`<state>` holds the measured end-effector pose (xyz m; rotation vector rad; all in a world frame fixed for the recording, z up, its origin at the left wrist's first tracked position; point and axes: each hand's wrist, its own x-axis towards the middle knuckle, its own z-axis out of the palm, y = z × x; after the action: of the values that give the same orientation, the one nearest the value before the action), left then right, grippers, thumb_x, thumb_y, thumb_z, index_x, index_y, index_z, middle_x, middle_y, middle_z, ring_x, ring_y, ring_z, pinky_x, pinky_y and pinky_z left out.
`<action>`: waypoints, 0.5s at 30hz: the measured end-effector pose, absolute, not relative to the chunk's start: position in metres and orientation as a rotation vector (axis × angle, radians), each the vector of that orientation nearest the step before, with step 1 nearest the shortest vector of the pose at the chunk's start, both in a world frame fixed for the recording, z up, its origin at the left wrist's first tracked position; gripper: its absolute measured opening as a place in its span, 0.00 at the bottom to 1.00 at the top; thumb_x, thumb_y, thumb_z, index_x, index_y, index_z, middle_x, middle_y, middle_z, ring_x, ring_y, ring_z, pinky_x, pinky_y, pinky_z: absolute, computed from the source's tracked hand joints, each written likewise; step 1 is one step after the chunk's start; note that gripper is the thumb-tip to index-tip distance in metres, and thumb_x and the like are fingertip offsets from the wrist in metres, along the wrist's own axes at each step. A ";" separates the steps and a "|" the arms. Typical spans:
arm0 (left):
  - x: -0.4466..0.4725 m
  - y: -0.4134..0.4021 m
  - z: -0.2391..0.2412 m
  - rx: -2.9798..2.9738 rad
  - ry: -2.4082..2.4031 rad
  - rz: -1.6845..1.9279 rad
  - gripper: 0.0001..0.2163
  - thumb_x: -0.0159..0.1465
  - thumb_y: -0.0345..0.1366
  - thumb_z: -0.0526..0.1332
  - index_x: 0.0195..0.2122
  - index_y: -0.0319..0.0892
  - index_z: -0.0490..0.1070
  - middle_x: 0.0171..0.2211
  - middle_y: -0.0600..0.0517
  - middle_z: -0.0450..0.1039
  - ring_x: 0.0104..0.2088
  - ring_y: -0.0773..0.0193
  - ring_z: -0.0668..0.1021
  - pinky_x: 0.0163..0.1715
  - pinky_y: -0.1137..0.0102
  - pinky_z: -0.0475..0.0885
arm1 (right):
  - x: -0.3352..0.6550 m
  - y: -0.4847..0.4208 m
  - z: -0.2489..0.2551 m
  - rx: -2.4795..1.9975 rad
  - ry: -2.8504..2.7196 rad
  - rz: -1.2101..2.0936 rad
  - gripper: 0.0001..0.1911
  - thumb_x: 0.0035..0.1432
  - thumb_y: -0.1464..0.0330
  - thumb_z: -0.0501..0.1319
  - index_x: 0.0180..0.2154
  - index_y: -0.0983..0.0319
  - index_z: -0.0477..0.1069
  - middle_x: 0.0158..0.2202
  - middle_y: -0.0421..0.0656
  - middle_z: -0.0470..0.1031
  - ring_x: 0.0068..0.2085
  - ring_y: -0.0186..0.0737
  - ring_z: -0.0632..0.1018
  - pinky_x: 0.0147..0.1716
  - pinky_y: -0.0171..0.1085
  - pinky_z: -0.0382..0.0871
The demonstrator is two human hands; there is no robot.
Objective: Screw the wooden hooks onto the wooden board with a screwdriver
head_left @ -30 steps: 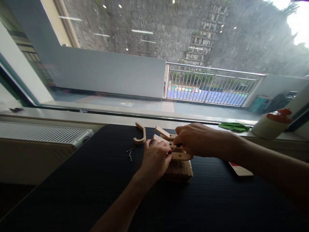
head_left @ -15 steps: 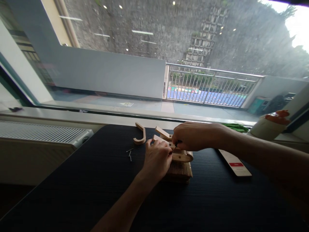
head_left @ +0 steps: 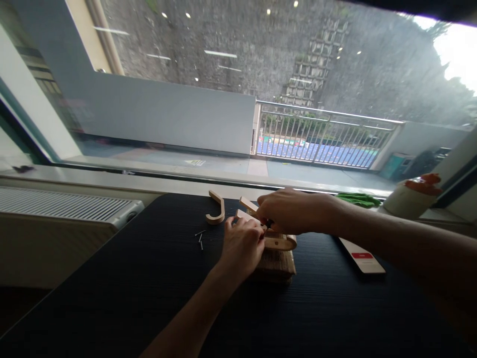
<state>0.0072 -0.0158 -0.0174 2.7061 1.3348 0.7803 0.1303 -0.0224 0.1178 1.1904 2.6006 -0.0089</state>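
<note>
A wooden board (head_left: 278,266) lies on the dark table with several pale wooden hooks on it. My left hand (head_left: 241,243) is closed around the middle hook (head_left: 244,215), pressing it to the board. Just above, my right hand (head_left: 288,211) grips a screwdriver (head_left: 269,223), its dark handle mostly hidden in the fingers. The tool's tip is down by my left fingertips, and its contact point is hidden. Nearest me is a hook (head_left: 278,243) with a round hole; a far hook (head_left: 249,204) shows beyond my left hand.
A loose J-shaped wooden hook (head_left: 222,211) lies left of the board, with several screws (head_left: 200,236) closer to me. On the right are a phone (head_left: 367,258), a green cloth (head_left: 357,200) and an orange-topped bottle (head_left: 406,199). A window sill (head_left: 179,188) borders the table's far edge.
My right hand has shifted slightly left and turned with the screwdriver, covering more of the far hooks. My left hand stays in place on the middle hook.
</note>
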 end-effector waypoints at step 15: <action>0.008 -0.017 -0.018 2.700 1.324 0.812 0.07 0.59 0.30 0.55 0.28 0.44 0.72 0.36 0.51 0.74 0.42 0.56 0.70 0.49 0.54 0.55 | 0.126 -0.022 0.121 1.233 2.452 0.115 0.09 0.52 0.65 0.59 0.29 0.64 0.73 0.25 0.41 0.71 0.24 0.30 0.66 0.25 0.33 0.55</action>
<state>0.0078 -0.0169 -0.0179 2.7004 1.3245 0.8120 0.1258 -0.0215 0.1205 1.2327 2.4515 0.1146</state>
